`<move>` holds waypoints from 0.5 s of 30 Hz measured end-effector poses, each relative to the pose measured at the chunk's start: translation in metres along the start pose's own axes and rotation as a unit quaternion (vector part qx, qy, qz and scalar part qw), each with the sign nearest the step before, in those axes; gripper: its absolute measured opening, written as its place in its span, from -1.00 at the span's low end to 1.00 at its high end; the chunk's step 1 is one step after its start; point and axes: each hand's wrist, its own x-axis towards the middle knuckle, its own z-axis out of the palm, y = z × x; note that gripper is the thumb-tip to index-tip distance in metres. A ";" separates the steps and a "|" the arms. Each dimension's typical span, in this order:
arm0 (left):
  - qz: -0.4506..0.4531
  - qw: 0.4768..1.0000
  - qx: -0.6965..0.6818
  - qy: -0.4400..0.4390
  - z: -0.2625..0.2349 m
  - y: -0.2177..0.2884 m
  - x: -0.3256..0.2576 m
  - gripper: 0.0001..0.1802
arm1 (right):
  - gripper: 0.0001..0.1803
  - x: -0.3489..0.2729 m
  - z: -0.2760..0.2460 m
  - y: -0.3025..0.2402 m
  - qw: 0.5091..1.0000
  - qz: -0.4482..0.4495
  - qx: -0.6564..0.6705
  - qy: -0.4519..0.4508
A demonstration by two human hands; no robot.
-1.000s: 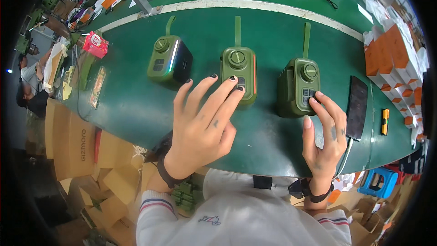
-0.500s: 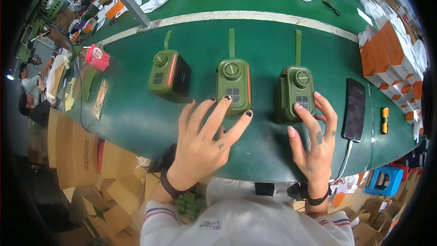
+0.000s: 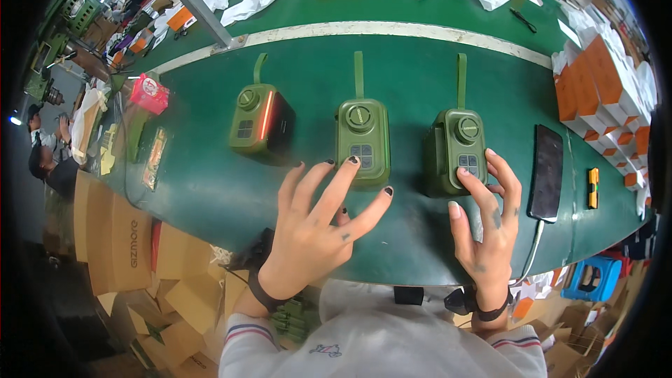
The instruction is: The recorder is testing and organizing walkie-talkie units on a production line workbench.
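Three green box-shaped portable speakers with strap loops stand in a row on the green table. My left hand [image 3: 315, 227] has its fingers spread, the index fingertip on the grey button pad of the middle speaker [image 3: 361, 138]. My right hand [image 3: 488, 227] is open too. Its index fingertip presses or rests on the buttons of the right speaker [image 3: 465, 145], with the other fingers along that speaker's right side and the thumb apart in front. The left speaker [image 3: 250, 115] stands untouched, a red light strip glowing on its side.
Right of the speakers lies a black phone [image 3: 546, 175] with a white cable, then a small yellow-and-black item [image 3: 593, 189]. Stacked orange-and-white boxes [image 3: 602, 98] stand at the right edge. A pink packet [image 3: 149, 94] sits far left. Cardboard boxes [image 3: 115, 245] fill the floor at left.
The red strip on the middle speaker has gone dark, while the left speaker's strip shines brighter. Both hands stay at the same button pads; the whole view has shifted slightly.
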 end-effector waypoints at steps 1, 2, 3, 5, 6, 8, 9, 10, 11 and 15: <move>0.011 1.000 0.001 -0.004 0.000 0.000 -0.001 -0.36 | -0.53 -0.001 0.000 0.000 1.000 0.001 0.001 0.001; 0.011 1.000 0.002 -0.003 0.000 -0.001 -0.001 -0.36 | -0.53 -0.001 0.000 0.000 1.000 0.001 0.002 0.001; 0.011 1.000 0.004 -0.005 0.000 0.000 -0.001 -0.36 | -0.53 -0.001 0.000 0.000 1.000 0.002 0.002 -0.001; 0.011 1.000 0.006 -0.006 0.000 0.001 -0.001 -0.36 | -0.53 -0.001 0.000 0.000 1.000 0.003 0.002 -0.002; 0.009 1.000 0.004 -0.009 0.000 0.001 -0.001 -0.36 | -0.53 -0.001 0.000 0.000 1.000 0.004 0.004 -0.003; 0.008 1.000 0.001 -0.011 0.001 0.001 0.000 -0.36 | -0.53 -0.001 0.000 0.001 1.000 0.006 0.004 -0.004; 0.007 1.000 0.002 -0.009 0.000 0.001 0.000 -0.36 | -0.53 -0.001 0.000 0.000 1.000 0.005 0.005 -0.005; 0.007 1.000 0.003 -0.008 -0.001 0.001 0.000 -0.36 | -0.53 0.000 -0.001 0.000 1.000 0.004 0.006 -0.006; 0.008 1.000 0.005 -0.007 -0.002 0.001 0.000 -0.36 | -0.53 0.000 -0.002 -0.001 1.000 0.003 0.006 -0.005; 0.011 1.000 0.003 -0.010 -0.002 0.000 0.002 -0.36 | -0.52 0.001 -0.001 -0.001 1.000 0.009 0.010 -0.011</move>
